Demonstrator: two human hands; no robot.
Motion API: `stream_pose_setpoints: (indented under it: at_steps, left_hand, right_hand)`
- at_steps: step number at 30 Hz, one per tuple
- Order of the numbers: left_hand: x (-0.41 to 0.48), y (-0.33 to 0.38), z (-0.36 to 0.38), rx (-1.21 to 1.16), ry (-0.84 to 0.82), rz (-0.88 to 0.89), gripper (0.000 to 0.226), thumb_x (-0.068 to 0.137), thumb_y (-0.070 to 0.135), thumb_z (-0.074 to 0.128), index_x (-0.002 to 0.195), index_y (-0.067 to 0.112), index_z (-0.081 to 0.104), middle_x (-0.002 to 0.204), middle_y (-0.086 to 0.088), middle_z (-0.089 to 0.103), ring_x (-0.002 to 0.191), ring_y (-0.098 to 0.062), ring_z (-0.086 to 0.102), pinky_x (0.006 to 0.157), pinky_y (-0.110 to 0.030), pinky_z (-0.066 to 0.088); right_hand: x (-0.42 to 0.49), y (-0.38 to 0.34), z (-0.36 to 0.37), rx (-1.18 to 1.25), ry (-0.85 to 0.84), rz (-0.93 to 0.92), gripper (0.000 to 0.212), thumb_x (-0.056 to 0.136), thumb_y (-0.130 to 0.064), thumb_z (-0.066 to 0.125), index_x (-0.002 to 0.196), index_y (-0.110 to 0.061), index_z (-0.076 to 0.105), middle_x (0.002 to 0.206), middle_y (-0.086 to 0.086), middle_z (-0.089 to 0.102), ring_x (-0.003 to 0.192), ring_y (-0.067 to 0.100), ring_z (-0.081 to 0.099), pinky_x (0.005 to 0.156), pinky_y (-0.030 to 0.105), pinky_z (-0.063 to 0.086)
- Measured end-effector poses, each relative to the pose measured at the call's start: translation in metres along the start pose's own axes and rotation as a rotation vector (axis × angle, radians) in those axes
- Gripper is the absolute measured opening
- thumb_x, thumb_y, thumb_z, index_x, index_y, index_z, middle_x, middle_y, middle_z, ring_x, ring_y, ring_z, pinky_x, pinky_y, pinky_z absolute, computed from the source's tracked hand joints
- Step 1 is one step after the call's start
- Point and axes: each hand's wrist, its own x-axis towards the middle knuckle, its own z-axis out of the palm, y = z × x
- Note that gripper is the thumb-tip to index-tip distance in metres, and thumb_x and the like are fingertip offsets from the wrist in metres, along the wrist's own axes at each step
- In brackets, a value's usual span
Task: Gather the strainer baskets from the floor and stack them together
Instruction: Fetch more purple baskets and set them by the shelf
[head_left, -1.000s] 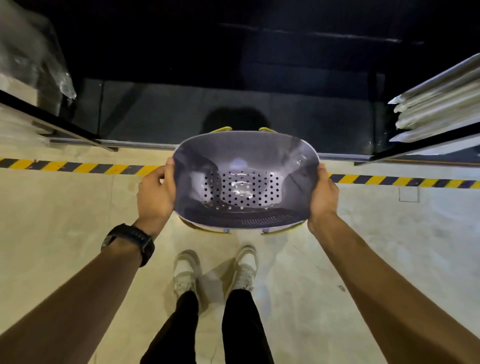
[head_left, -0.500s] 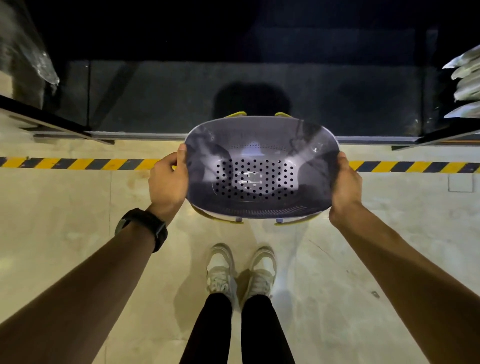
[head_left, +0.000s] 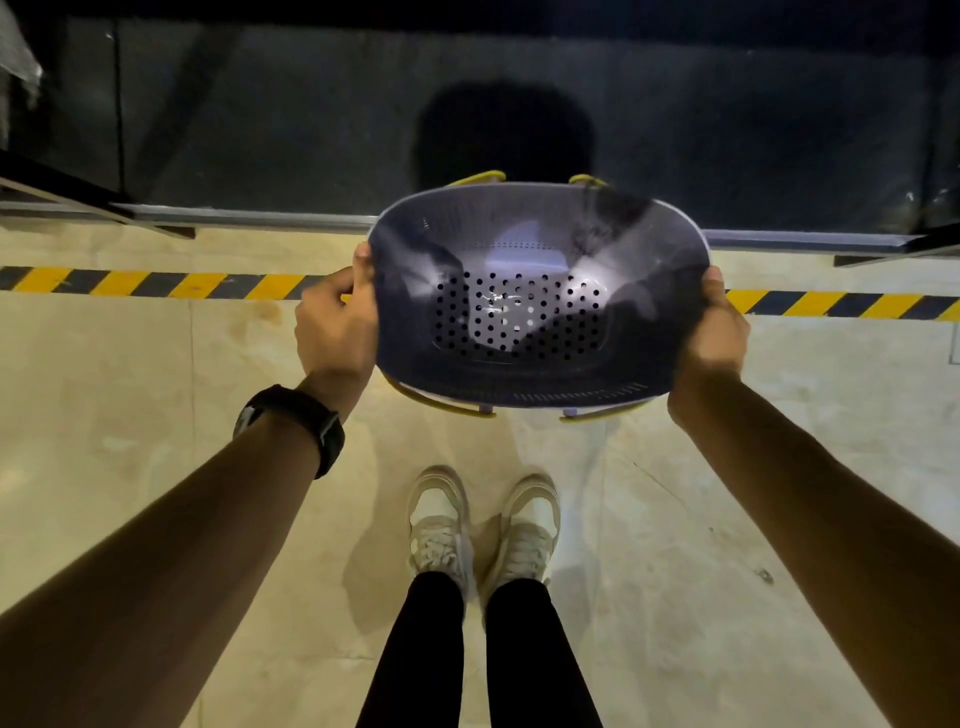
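- Two legs in black trousers (head_left: 431, 649) come in at the bottom edge and end in a pair of pale laced shoes (head_left: 441, 525). The shoes stand side by side on a light, marbled floor (head_left: 130, 415).
- Both bare forearms reach forward from the lower corners, one on each side of the legs. The left wrist wears a black watch (head_left: 306, 421).
- The left hand (head_left: 337, 327) grips the left end of a strainer basket (head_left: 535, 296). Its thumb lies over the rim and its fingers are curled round the outside.
- The right hand (head_left: 719, 332) holds the right end in the same way, closed tightly on the rim. Most of its fingers are hidden behind the basket wall.
- The basket is held up in the air between the two hands, above the floor and ahead of the shoes. It is an oval, greyish-purple tub, tipped so its open side faces the camera. Its flat bottom is full of round holes, and a row of fine slots runs along the near wall.
- Thin yellow strips (head_left: 436, 402) show under the near rim and again above the far rim. I cannot tell whether they are handles or the edge of another basket nested underneath.
- Behind the basket, a band of yellow and black striped tape (head_left: 156, 283) crosses the floor from left to right.
- Just past the tape a grey metal rail (head_left: 249, 215) marks the end of the light floor.
- Beyond the rail is a dark surface (head_left: 260, 114) with a rounded shadow (head_left: 504, 135) on it, right above the basket.
- Crumpled clear plastic (head_left: 15, 52) shows in the far top left corner.
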Motion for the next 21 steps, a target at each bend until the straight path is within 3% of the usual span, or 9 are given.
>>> stream_pose_setpoints:
  at_steps: [7,10,11,13,15,18,21]
  left_hand:
    - [-0.003,0.002,-0.004,-0.054,-0.052,-0.042,0.057,0.100,0.053,0.045,0.050,0.028,0.058,0.047,0.011,0.049,0.060,-0.016,0.044,0.061,-0.032,0.038]
    - [-0.008,0.008,-0.011,-0.034,-0.122,-0.105,0.048,0.101,0.053,0.042,0.083,0.016,0.069,0.076,0.000,0.066,0.077,-0.020,0.057,0.071,-0.037,0.048]
    - [-0.011,0.011,-0.016,-0.025,-0.152,-0.134,0.044,0.101,0.052,0.044,0.103,0.016,0.069,0.094,-0.002,0.070,0.088,-0.021,0.063,0.079,-0.040,0.052]
    - [-0.018,0.021,-0.031,0.115,-0.162,-0.102,0.052,0.097,0.055,0.049,0.139,0.024,0.052,0.131,-0.001,0.063,0.115,-0.025,0.062,0.093,-0.048,0.055]
    - [-0.027,0.034,-0.053,0.459,-0.141,0.099,0.069,0.093,0.062,0.051,0.151,0.029,0.035,0.148,-0.001,0.049,0.129,-0.026,0.052,0.099,-0.047,0.052]
    - [-0.049,0.060,-0.089,0.850,-0.179,0.426,0.080,0.087,0.068,0.051,0.152,0.026,0.031,0.147,-0.006,0.047,0.128,-0.029,0.049,0.091,-0.045,0.053]
    - [-0.077,0.094,-0.132,0.921,-0.160,0.550,0.083,0.079,0.068,0.041,0.146,0.020,0.042,0.136,-0.009,0.054,0.116,-0.033,0.054,0.083,-0.045,0.053]
  right_hand:
    - [0.002,-0.002,0.000,-0.029,0.007,0.071,0.045,0.103,-0.043,0.040,0.131,-0.012,0.057,0.126,0.005,0.066,0.117,0.028,0.061,0.104,0.043,0.047]
    - [-0.006,-0.005,-0.003,-0.118,0.038,0.071,0.043,0.104,-0.037,0.042,0.137,-0.011,0.053,0.133,0.008,0.061,0.120,0.027,0.058,0.101,0.038,0.046]
    - [-0.012,-0.009,-0.004,-0.222,0.080,-0.018,0.042,0.104,-0.032,0.044,0.138,-0.010,0.052,0.137,0.012,0.056,0.121,0.026,0.055,0.100,0.036,0.046]
    - [-0.031,-0.025,0.000,-0.640,0.108,-0.351,0.045,0.102,-0.028,0.049,0.142,-0.010,0.049,0.145,0.016,0.045,0.127,0.028,0.047,0.107,0.040,0.041]
    - [-0.061,-0.046,0.012,-1.075,-0.004,-0.776,0.055,0.097,-0.035,0.057,0.147,-0.016,0.043,0.148,0.016,0.038,0.134,0.032,0.040,0.112,0.047,0.037]
    - [-0.110,-0.077,0.040,-1.453,-0.210,-1.076,0.076,0.089,-0.053,0.059,0.153,-0.023,0.030,0.155,0.014,0.031,0.139,0.032,0.034,0.114,0.045,0.033]
    - [-0.165,-0.101,0.063,-1.736,-0.318,-1.184,0.086,0.091,-0.057,0.052,0.158,-0.025,0.009,0.163,0.013,0.012,0.147,0.034,0.022,0.121,0.047,0.020]
